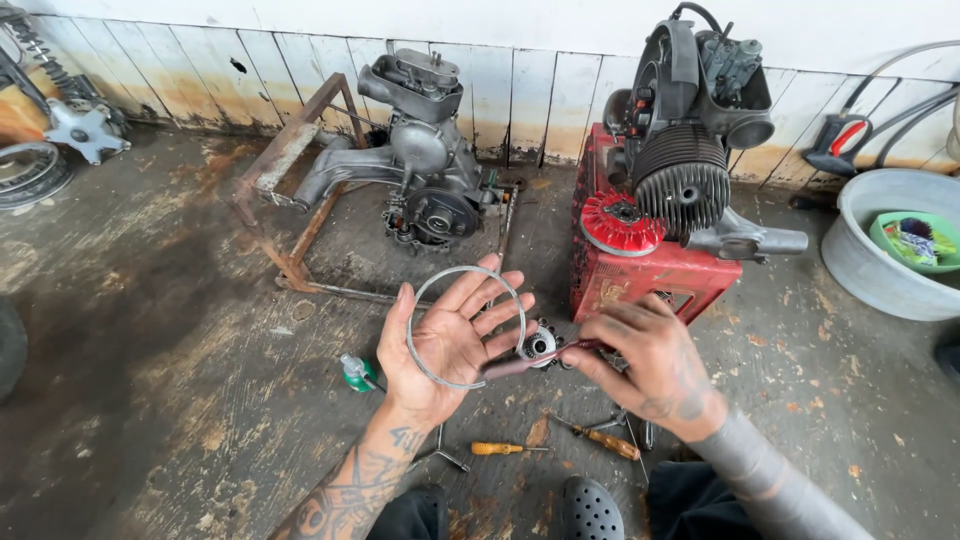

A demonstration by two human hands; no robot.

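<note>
Wire ring (466, 326) lies across the open left hand (447, 345), its top arc past the spread fingers (495, 300). Right hand (650, 362), its fingers closed on dark pliers (530, 360), nips the ring's lower edge just beside the left palm.

A stained concrete floor (150, 330) carries two engines (425, 170), a red crate (640, 280), screwdrivers (505, 449), a green can (356, 373) and a basin (880, 260).

Engines (425, 160) two; screwdrivers (505, 449) two (orange handles).
</note>
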